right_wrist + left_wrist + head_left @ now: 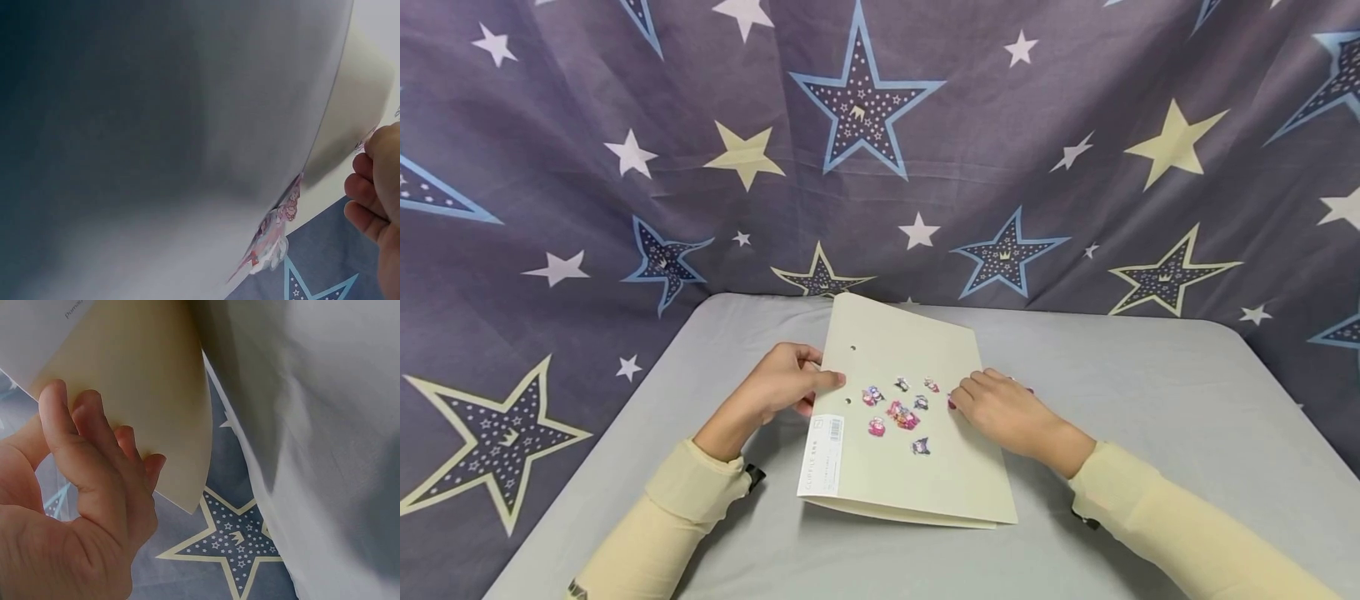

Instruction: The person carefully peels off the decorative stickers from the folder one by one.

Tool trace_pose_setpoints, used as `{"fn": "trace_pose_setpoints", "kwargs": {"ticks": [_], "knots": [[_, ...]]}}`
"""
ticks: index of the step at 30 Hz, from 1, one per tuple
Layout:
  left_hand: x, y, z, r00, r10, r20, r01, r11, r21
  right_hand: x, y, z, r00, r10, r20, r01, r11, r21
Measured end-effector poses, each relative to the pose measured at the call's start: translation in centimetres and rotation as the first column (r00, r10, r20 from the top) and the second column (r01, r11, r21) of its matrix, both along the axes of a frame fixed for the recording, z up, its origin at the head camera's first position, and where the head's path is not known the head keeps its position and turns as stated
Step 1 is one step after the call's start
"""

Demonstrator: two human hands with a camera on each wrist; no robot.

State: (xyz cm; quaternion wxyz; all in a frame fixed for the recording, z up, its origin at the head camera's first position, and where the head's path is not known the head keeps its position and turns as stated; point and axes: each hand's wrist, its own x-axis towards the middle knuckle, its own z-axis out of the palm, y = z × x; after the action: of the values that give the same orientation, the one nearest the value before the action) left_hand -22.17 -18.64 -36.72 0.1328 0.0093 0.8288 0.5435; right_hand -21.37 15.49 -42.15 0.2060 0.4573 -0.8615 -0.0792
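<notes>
Cream folder point(917, 333) on grey surface point(1210, 408), left hand point(782, 383) pinching its left edge, right hand point(1011, 414) pinching pink sticker point(952, 403) near right edge. Folder looks bendy; flexing could leave sticker crooked imo.

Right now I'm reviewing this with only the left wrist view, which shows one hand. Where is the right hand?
Observer: In the head view, the right hand is over the folder's right edge.
Operator: Anything on the folder's front?
Observer: Yes, several small, colourful cartoon stickers.
Operator: What is hidden from me on the left?
Observer: The left hand has its thumb tip on the folder's front.
</notes>
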Motion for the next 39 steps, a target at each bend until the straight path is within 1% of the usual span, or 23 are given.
{"fn": "trace_pose_setpoints", "kwargs": {"ticks": [5, 11, 24, 32, 39], "knots": [[0.07, 0.05, 0.01, 1.000, -0.003, 0.002, 0.003, 1.000, -0.005, -0.21, -0.02, -0.01, 1.000, 0.003, -0.002, -0.003, 1.000, 0.002], [0.10, 0.10, 0.11, 1.000, 0.004, 0.003, -0.004, 1.000, -0.002, -0.54, -0.11, 0.07, 1.000, 0.009, -0.011, -0.009, 1.000, -0.028], [0.13, 0.07, 0.15, 1.000, -0.003, -0.002, 0.003, 1.000, -0.006, -0.82, 0.02, 0.03, 1.000, 0.000, -0.006, 0.000, 0.999, -0.051], [0.20, 0.10, 0.24, 1.000, 0.004, 0.001, -0.004, 1.000, -0.010, -0.81, 0.21, 0.23, 1.000, 0.009, -0.022, -0.010, 0.998, -0.054], [0.20, 0.13, 0.22, 1.000, -0.001, 0.002, 0.001, 1.000, 0.002, -0.84, 0.38, 0.43, 1.000, 0.006, -0.016, -0.007, 0.998, -0.059]]}}
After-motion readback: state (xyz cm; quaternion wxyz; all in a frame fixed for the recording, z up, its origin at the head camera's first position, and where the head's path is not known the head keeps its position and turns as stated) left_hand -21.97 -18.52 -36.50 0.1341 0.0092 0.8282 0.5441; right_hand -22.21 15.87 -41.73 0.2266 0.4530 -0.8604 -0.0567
